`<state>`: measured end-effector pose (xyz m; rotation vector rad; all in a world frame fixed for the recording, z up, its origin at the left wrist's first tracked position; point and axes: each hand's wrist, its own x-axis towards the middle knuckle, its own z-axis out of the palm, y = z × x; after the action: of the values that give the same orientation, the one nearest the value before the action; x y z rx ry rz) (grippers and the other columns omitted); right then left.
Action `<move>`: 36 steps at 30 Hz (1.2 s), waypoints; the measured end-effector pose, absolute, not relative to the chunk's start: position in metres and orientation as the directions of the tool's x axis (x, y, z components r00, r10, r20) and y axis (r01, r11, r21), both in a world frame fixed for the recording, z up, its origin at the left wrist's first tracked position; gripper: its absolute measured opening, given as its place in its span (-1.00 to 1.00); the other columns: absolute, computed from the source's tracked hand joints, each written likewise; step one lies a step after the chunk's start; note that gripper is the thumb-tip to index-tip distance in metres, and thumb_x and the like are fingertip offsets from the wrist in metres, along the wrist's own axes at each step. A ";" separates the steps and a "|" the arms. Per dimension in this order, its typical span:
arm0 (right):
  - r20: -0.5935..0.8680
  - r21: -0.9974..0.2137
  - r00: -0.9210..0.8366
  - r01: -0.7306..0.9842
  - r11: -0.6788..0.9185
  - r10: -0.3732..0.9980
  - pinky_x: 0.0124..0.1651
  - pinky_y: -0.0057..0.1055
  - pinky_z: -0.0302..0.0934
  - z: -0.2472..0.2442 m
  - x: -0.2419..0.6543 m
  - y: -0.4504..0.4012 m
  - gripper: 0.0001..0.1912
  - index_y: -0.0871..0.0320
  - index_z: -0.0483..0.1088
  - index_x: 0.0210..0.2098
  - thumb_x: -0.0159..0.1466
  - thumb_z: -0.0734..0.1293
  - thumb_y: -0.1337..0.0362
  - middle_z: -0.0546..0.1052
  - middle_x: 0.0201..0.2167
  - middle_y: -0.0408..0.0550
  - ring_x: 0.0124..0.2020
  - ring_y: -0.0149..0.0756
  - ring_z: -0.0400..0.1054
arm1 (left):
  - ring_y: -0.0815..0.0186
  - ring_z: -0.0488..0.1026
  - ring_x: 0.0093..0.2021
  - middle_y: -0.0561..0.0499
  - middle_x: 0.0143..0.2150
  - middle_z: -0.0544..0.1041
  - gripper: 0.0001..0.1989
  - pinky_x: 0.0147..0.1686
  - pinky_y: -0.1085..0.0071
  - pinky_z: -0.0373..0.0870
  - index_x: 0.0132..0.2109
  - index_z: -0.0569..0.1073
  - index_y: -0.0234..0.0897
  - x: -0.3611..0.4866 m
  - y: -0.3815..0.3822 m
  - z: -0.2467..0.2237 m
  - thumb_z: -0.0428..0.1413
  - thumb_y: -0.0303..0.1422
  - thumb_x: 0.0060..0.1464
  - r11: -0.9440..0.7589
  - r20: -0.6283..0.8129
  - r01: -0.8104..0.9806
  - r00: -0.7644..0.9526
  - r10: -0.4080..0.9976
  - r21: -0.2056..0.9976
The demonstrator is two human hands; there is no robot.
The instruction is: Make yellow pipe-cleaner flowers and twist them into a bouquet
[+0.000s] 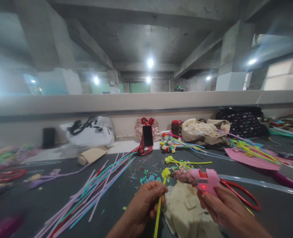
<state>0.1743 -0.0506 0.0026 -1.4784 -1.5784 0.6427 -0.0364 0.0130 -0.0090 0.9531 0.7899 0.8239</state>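
Note:
My left hand [150, 198] pinches a yellow stem [158, 216] topped by a small yellow flower head [165, 173]. Wrapped round the handle of a pink glue gun [207, 180] is my right hand [220, 201]; a red light glows on the gun. The gun's nozzle points left and is close beside the flower head; whether they touch I cannot tell. Below the gun lies a crumpled cream cloth [186, 206]. Another yellow flower stem [191, 162] rests on the dark table behind.
Purple, teal, red and blue stems [94, 195] lie at left. Red-handled scissors [244, 195] are by my right hand. A phone [147, 135], a white bag [91, 132], a cream cloth bag [203, 130] and finished flowers [169, 143] stand or lie further back.

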 end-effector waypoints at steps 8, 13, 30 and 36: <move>0.258 -0.813 0.037 0.548 0.196 0.966 -0.65 -0.54 0.07 0.003 0.171 -0.049 -0.61 0.15 0.33 -0.59 0.16 0.14 0.01 0.34 -0.67 -0.16 -0.66 -0.39 0.18 | 0.63 0.07 -0.81 0.15 -0.71 0.32 -0.76 -0.81 0.67 -0.16 -0.47 0.38 -0.37 -0.034 0.009 -0.010 0.18 -0.25 -0.19 0.307 -0.184 -0.238 0.430 0.884 0.921; 0.342 -0.757 0.054 0.607 0.241 0.938 -0.53 -0.51 0.11 0.006 0.169 -0.049 -0.60 0.15 0.33 -0.63 0.16 0.15 0.03 0.34 -0.68 -0.16 -0.59 -0.35 0.24 | 0.63 0.06 -0.82 0.15 -0.71 0.33 -0.75 -0.82 0.66 -0.18 -0.48 0.38 -0.37 -0.034 0.008 -0.010 0.19 -0.23 -0.20 0.289 -0.163 -0.243 0.433 0.887 0.926; 0.226 -0.758 -0.060 0.616 0.214 0.972 -0.58 -0.55 0.11 0.001 0.174 -0.051 -0.64 0.14 0.35 -0.54 0.19 0.14 0.05 0.34 -0.64 -0.16 -0.60 -0.37 0.22 | 0.62 0.08 -0.82 0.16 -0.71 0.34 -0.70 -0.83 0.65 -0.14 -0.46 0.38 -0.36 -0.036 0.013 -0.011 0.23 -0.21 -0.28 0.343 -0.204 -0.252 0.451 0.869 0.905; 0.284 -0.775 0.013 0.592 0.222 0.959 -0.60 -0.53 0.11 -0.001 0.171 -0.052 -0.63 0.16 0.38 -0.54 0.18 0.14 0.05 0.35 -0.64 -0.15 -0.62 -0.37 0.21 | 0.63 0.09 -0.81 0.15 -0.71 0.34 -0.71 -0.82 0.67 -0.13 -0.45 0.39 -0.37 -0.035 0.012 -0.012 0.22 -0.22 -0.24 0.330 -0.184 -0.267 0.455 0.872 0.905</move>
<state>0.1714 -0.0520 -0.0010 -1.4667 -1.6776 0.5641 -0.0351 0.0124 -0.0124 0.9460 0.7713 0.8493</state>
